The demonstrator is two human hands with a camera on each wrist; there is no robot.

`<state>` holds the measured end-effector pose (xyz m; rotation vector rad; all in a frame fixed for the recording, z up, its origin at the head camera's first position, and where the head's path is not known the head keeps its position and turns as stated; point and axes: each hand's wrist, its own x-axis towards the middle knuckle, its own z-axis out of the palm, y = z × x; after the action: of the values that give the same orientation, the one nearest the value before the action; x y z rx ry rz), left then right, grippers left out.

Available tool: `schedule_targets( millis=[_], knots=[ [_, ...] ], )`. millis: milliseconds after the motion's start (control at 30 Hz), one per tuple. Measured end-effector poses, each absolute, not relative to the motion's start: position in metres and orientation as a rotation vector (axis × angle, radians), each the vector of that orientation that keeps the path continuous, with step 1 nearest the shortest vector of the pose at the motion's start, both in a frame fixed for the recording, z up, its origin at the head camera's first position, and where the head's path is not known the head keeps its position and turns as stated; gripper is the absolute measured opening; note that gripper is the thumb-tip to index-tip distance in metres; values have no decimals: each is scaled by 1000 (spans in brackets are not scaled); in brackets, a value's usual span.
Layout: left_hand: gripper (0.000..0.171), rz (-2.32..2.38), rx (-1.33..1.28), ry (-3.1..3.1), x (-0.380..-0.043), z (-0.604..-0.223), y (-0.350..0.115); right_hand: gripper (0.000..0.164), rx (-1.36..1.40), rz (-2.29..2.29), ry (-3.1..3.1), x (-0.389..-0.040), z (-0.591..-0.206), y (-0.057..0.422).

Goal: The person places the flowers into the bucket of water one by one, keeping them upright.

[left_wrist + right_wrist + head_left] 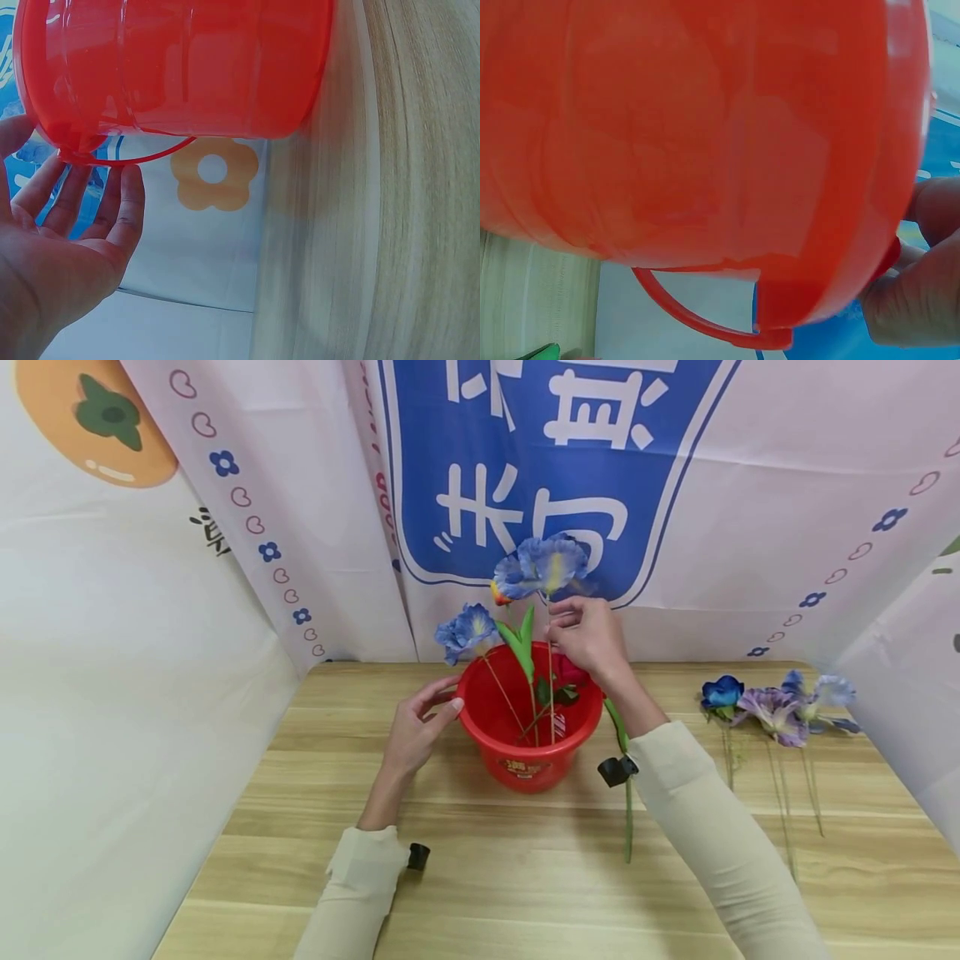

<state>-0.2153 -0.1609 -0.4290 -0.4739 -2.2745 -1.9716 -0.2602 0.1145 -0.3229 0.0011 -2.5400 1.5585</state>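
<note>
While a few blooms still lie loose on the wooden table (510, 877), the filling of the red bucket (564, 763) looks roughly half done. The bucket stands upright near the middle of the surface's far edge. Inside it, a smaller blue iris (467, 631) leans out over the left side of the rim, green tulip leaves (520, 652) rise at the centre, and a red rose (570, 671) sits low by the right wall. A red-and-yellow tulip (500, 594) shows behind the large blue iris (546, 564).

The right hand (591, 633) pinches that iris by its stem, whose lower end is already inside the bucket; whether it rests on the bottom cannot be told. The left hand (415, 725), fingers slightly bent, holds the bucket's rim at the left, fingertips by the handle (154, 156).

What seems left lies toward the surface's far right corner: a dark blue rose (722, 693), a lilac flower (774, 714) and a pale blue flower (831, 691), stems pointing to the near edge. A thick green stem (628, 827) also lies just right of the bucket, its head hidden.
</note>
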Motion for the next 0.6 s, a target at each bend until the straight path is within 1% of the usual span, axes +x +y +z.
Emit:
schedule_targets(
  millis=[233, 600],
  knots=[
    [42, -1973, -483, -2263, -215, -428, -161, 28, 20, 1531, -2540, -256, -316, 109],
    [42, -1979, -468, -2267, -216, -429, -162, 30, 81, 1550, -2549, -256, -312, 86]
  ],
)
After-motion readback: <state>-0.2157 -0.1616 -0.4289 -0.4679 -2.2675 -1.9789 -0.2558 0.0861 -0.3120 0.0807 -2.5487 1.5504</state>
